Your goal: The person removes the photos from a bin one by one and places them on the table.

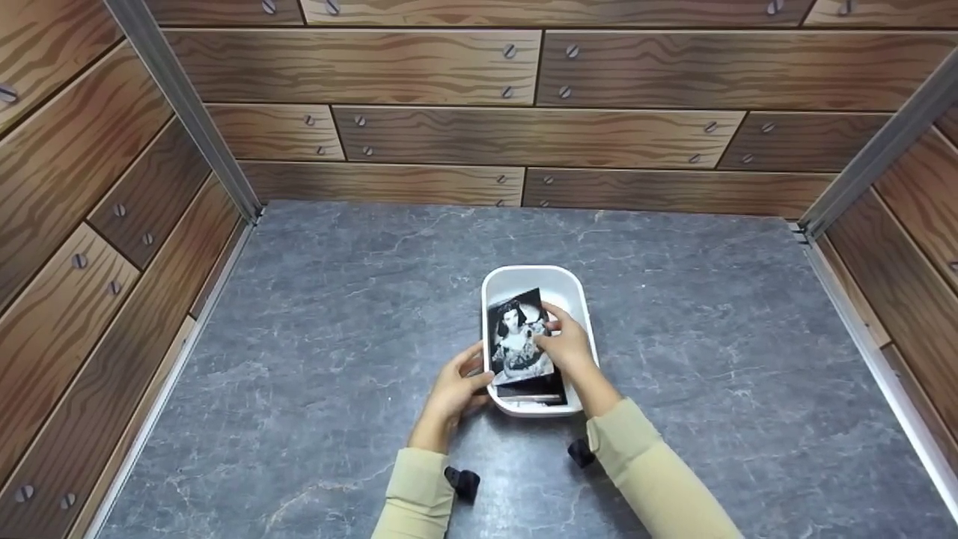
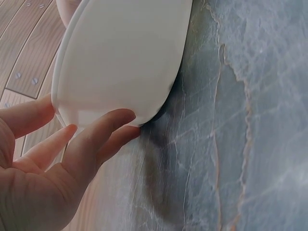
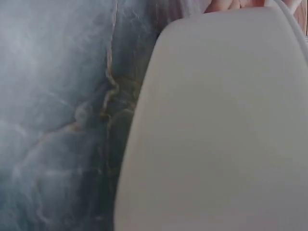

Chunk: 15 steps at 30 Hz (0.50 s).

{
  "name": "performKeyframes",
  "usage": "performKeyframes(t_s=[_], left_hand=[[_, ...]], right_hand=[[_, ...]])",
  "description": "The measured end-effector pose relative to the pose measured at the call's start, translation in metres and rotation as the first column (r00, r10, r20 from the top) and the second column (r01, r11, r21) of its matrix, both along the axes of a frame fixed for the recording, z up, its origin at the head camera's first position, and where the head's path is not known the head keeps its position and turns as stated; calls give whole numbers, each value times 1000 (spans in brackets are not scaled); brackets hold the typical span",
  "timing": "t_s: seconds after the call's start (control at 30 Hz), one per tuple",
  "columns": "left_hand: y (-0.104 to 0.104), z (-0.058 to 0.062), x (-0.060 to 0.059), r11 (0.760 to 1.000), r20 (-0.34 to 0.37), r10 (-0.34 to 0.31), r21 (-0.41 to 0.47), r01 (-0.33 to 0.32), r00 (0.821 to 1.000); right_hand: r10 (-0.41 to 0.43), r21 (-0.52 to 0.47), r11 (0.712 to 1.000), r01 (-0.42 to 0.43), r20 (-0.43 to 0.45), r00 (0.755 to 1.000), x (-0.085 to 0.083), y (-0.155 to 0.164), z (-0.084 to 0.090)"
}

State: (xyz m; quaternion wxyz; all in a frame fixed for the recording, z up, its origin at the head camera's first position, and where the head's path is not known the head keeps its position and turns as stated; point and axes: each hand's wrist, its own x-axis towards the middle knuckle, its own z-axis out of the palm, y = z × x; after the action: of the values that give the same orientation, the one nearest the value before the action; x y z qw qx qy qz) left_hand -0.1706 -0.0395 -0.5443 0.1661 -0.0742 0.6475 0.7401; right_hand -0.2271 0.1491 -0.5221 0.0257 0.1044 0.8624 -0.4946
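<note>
tub: 1 | photos: 2+ | left hand cups tub | right hand pinches top photo

There was one white tray, one black-and-white photograph on top of darker cards, and two hands.

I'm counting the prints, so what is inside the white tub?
The white tub holds a black-and-white photo under the right hand, with darker prints beneath. How many lie underneath is hidden.
</note>
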Motion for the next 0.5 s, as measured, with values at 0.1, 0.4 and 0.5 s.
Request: performKeyframes(t_s=[0.1, 0.4, 0.5], left_hand=[[0, 0, 0, 1000, 2, -1, -1, 1, 1000], [0, 0, -1, 1000, 4, -3, -16, 3, 1000], [0, 0, 1, 1000, 11, 2, -18, -2, 1000]], right_hand=[[-16, -90, 996, 14, -20, 1000, -3, 7, 8], [-197, -356, 923, 146, -112, 974, -35, 69, 39], [-270, -419, 882, 216, -73, 960, -49, 96, 43]])
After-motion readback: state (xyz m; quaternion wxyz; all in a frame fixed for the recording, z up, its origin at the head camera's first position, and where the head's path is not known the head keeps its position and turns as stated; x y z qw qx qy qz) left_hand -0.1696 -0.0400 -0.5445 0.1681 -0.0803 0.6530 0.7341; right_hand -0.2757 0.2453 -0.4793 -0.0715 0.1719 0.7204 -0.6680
